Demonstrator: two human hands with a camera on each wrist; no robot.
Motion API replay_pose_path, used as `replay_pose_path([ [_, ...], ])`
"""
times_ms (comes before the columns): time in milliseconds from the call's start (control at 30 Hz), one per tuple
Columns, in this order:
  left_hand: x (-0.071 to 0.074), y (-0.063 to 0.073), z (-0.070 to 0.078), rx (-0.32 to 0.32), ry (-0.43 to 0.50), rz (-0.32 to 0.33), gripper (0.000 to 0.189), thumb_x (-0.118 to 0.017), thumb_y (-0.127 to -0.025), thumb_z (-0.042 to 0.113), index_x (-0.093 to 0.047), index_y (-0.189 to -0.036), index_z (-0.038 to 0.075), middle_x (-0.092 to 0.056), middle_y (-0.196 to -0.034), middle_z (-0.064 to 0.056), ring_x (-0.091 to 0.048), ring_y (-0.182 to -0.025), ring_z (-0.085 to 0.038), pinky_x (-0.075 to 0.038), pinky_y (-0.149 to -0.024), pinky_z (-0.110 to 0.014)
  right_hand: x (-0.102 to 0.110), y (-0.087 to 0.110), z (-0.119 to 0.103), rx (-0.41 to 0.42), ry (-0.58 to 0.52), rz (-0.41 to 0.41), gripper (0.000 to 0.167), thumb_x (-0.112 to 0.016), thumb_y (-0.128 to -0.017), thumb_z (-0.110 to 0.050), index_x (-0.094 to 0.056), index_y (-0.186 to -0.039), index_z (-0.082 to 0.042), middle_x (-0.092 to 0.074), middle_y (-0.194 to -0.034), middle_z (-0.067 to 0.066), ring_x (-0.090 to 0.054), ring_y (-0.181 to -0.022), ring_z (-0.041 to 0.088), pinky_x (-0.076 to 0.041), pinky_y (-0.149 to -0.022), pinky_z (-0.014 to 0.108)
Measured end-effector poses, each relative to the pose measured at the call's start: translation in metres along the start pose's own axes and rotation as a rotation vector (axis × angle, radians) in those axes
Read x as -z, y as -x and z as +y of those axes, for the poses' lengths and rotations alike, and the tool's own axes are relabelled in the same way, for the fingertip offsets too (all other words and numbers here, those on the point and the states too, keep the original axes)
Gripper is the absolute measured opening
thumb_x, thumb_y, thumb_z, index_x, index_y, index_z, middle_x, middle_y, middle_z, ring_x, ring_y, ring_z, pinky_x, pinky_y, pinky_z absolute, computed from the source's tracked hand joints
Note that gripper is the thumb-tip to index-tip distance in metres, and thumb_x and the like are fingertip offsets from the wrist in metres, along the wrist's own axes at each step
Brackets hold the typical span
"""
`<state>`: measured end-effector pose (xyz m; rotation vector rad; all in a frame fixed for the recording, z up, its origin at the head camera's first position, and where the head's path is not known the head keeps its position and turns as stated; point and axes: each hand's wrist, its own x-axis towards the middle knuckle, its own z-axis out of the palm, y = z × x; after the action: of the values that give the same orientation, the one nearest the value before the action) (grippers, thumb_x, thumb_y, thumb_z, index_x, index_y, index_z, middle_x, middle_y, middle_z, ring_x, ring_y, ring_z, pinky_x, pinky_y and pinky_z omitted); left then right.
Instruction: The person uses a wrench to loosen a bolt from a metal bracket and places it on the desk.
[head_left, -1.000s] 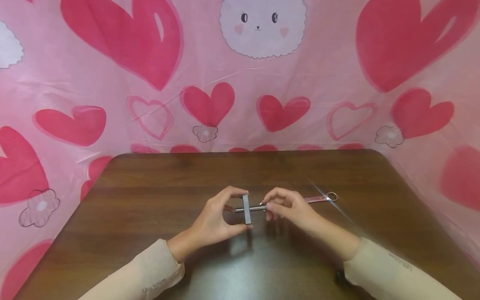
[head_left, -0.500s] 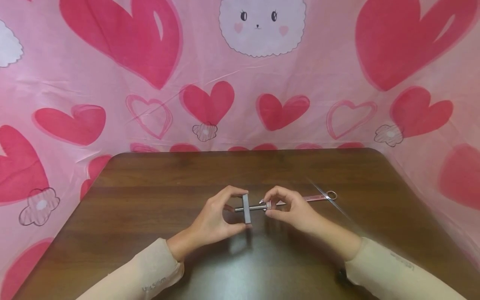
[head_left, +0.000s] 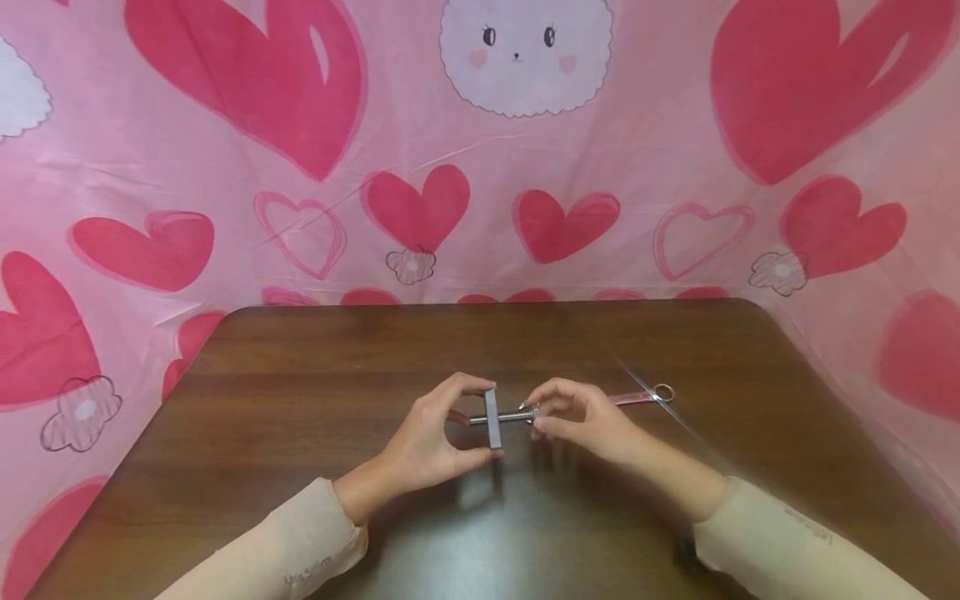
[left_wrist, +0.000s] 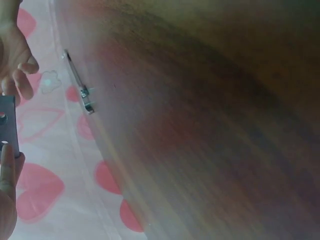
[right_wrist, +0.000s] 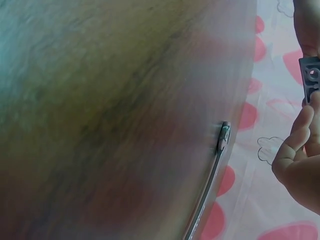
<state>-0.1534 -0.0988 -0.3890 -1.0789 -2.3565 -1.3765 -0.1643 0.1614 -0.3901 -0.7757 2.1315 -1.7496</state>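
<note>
My left hand [head_left: 431,437] grips a small grey metal plate [head_left: 492,429] by its two ends, between thumb and fingers, above the brown table. Holes show in the plate [left_wrist: 7,125] in the left wrist view. A silver bolt [head_left: 513,417] runs through it, sticking out on both sides, its longer part toward the right. At that right end, my right hand [head_left: 588,421] pinches the bolt between thumb and fingertips, which partly hide its tip. Behind the right hand lies a wrench [head_left: 633,398] with a ring end, its left part covered by the fingers.
The wooden table [head_left: 337,342] has rounded far corners. Behind it hangs a pink cloth [head_left: 480,150] with hearts, close around the far edge and sides. A small dark object [head_left: 686,550] shows by the right sleeve at the near side.
My right fingers spread a little, then closed again at the bolt's right end, with slight turning motions. The left hand, plate and wrench stay in place.
</note>
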Motion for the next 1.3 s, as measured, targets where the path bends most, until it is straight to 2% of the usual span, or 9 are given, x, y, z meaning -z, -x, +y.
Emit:
replay_pose_path([
  [133, -0.0009, 0.0018, 0.0002, 0.006, 0.0, -0.003, 0.071, -0.091, -0.067, 0.012, -0.055, -0.128, 0.008, -0.064, -0.124, -0.005, -0.063, -0.112, -0.018, -0.06, -0.078, -0.023, -0.001, -0.0002, 0.0006, -0.032, -0.07, -0.035, 0.024, -0.061, -0.097, -0.008, -0.058, -0.116, 0.006, -0.068, -0.079, 0.025, -0.065, -0.07, 0.029, -0.059, -0.065, 0.037],
  [367, -0.0042, 0.0029, -0.0012, -0.006, 0.004, -0.008, 0.072, -0.091, -0.067, 0.011, -0.055, -0.129, 0.009, -0.064, -0.124, -0.005, -0.063, -0.112, -0.018, -0.06, -0.077, -0.021, -0.0052, -0.0028, -0.0011, -0.111, -0.073, 0.025, 0.024, -0.052, -0.103, -0.016, -0.061, -0.108, 0.006, -0.067, -0.07, 0.005, -0.061, -0.061, 0.023, -0.055, -0.057, 0.032],
  [500, -0.0038, 0.002, -0.0026, -0.025, 0.001, 0.0, 0.072, -0.091, -0.067, 0.011, -0.055, -0.129, 0.009, -0.064, -0.124, -0.005, -0.064, -0.111, -0.018, -0.06, -0.077, -0.02, -0.0063, -0.005, -0.0041, -0.129, -0.048, 0.052, 0.023, -0.053, -0.103, -0.016, -0.062, -0.105, 0.005, -0.067, -0.069, 0.003, -0.062, -0.061, 0.025, -0.054, -0.057, 0.032],
  [600, -0.0029, 0.0013, -0.0023, -0.031, -0.003, 0.001, 0.072, -0.091, -0.067, 0.011, -0.055, -0.129, 0.01, -0.064, -0.124, -0.005, -0.064, -0.111, -0.018, -0.06, -0.077, -0.019, -0.0062, -0.0053, -0.0045, -0.136, -0.03, 0.074, 0.022, -0.059, -0.099, -0.014, -0.061, -0.108, 0.006, -0.069, -0.076, 0.006, -0.066, -0.069, 0.021, -0.057, -0.064, 0.032],
  [733, -0.0022, 0.0011, -0.0023, -0.025, -0.001, -0.001, 0.072, -0.092, -0.067, 0.012, -0.055, -0.129, 0.01, -0.064, -0.124, -0.005, -0.064, -0.11, -0.017, -0.06, -0.078, -0.02, -0.0056, -0.0036, -0.0017, -0.088, 0.03, 0.102, 0.026, -0.068, -0.092, -0.008, -0.06, -0.113, 0.006, -0.069, -0.095, 0.014, -0.065, -0.083, 0.012, -0.057, -0.077, 0.028],
  [833, -0.0016, 0.0005, -0.0026, -0.014, 0.0, 0.001, 0.072, -0.092, -0.067, 0.012, -0.055, -0.128, 0.007, -0.064, -0.124, -0.005, -0.064, -0.109, -0.017, -0.06, -0.078, -0.02, -0.0059, -0.0027, 0.0004, -0.008, 0.078, 0.101, 0.029, -0.07, -0.087, 0.002, -0.061, -0.114, 0.006, -0.065, -0.104, 0.019, -0.061, -0.085, 0.009, -0.056, -0.078, 0.025],
  [967, -0.0011, -0.0002, -0.0032, -0.006, -0.003, 0.0, 0.071, -0.091, -0.067, 0.012, -0.055, -0.128, 0.004, -0.064, -0.123, -0.006, -0.065, -0.109, -0.017, -0.06, -0.078, -0.02, -0.0057, -0.0028, 0.0015, 0.048, 0.089, 0.079, 0.032, -0.07, -0.084, 0.009, -0.059, -0.115, 0.008, -0.063, -0.107, 0.022, -0.059, -0.085, 0.008, -0.057, -0.077, 0.025],
  [1033, -0.0011, -0.0004, -0.0035, -0.007, -0.004, 0.001, 0.07, -0.091, -0.067, 0.012, -0.055, -0.127, 0.005, -0.064, -0.123, -0.006, -0.065, -0.109, -0.017, -0.06, -0.078, -0.02, -0.0043, -0.003, 0.001, 0.038, 0.09, 0.075, 0.033, -0.071, -0.085, 0.006, -0.06, -0.116, 0.007, -0.064, -0.107, 0.018, -0.059, -0.085, 0.008, -0.056, -0.077, 0.025],
  [1300, -0.0017, -0.0015, -0.0037, -0.021, 0.002, 0.002, 0.071, -0.091, -0.067, 0.011, -0.055, -0.128, 0.006, -0.064, -0.124, -0.007, -0.065, -0.11, -0.019, -0.06, -0.078, -0.02, 0.0014, -0.0043, -0.0006, -0.061, -0.042, 0.005, 0.027, -0.062, -0.096, -0.009, -0.058, -0.117, 0.008, -0.07, -0.084, 0.002, -0.066, -0.075, 0.019, -0.057, -0.067, 0.029],
])
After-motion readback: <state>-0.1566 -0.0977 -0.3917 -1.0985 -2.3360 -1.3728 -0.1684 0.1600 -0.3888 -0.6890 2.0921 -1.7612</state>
